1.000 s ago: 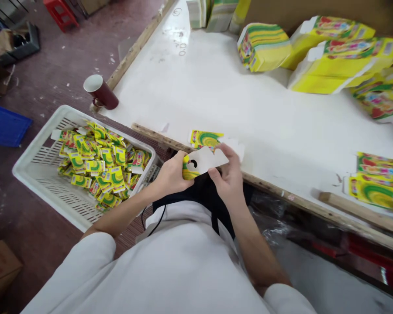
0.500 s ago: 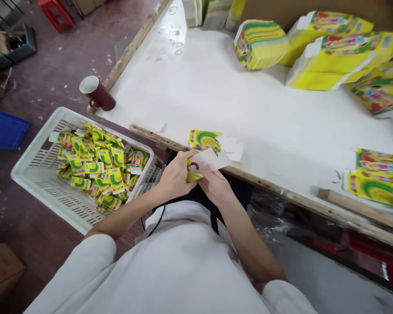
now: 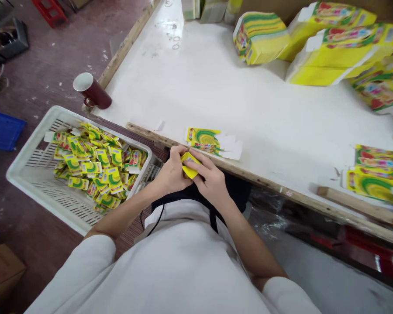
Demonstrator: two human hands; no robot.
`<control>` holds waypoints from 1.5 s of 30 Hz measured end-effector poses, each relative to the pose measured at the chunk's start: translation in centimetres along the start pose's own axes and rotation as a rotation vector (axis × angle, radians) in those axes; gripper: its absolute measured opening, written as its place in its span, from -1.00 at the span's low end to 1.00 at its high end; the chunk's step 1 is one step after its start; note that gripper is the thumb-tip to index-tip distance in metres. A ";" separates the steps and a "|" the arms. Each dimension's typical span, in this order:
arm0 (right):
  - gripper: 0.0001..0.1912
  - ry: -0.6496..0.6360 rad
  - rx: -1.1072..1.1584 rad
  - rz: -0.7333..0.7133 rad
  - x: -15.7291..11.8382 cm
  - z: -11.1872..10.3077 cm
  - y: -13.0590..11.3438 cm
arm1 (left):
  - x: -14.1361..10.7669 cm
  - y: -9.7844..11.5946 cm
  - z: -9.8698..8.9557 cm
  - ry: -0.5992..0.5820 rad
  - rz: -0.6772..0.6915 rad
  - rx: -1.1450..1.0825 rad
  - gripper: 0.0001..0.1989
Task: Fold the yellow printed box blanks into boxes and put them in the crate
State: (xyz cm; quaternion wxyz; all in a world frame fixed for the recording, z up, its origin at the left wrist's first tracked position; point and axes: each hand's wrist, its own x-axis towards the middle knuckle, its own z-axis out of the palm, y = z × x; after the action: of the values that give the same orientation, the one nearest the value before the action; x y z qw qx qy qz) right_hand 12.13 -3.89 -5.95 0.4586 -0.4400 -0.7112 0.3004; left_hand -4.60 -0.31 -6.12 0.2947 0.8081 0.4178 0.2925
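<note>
Between my two hands, just off the table's front edge, is a small yellow carton (image 3: 190, 167). My left hand (image 3: 174, 172) is closed around its left side. The fingers of my right hand (image 3: 210, 176) press on its top and right side. Most of the carton is hidden by the fingers. Right behind my hands, a flat unfolded carton (image 3: 209, 141) with green and yellow print and white flaps lies on the table near the edge.
A white plastic basket (image 3: 29, 185) of small yellow cartons stands at the left. A maroon mug (image 3: 98, 93) tilts at the table's left corner. Stacks of flat cartons (image 3: 324, 72) line the back right. More flat cartons (image 3: 373, 172) and a wooden strip (image 3: 353, 203) lie at the right.
The white flap that stuck out of the carton no longer shows; a yellow end panel faces up instead. My right hand has moved over the carton's top. The view has shifted slightly.
</note>
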 end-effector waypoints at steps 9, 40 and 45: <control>-0.60 -0.216 -0.064 0.001 0.5 -1.7 -0.4 | 0.5 1.5 -2.7 -0.029 0.104 0.133 -0.35; -0.55 -0.218 0.167 0.135 1.0 0.0 0.3 | -0.1 0.9 -3.0 -0.139 0.040 0.145 -0.34; -0.52 0.104 -0.054 0.249 1.9 -3.5 3.6 | -2.9 -1.9 -8.5 -0.026 -0.302 0.436 -0.42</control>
State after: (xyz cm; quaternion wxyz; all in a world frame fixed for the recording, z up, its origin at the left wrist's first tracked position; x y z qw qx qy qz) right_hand 16.24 -0.56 -6.82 0.4420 -0.5522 -0.6340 0.3126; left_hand -13.08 0.08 -2.63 0.1594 0.7847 0.5830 0.1379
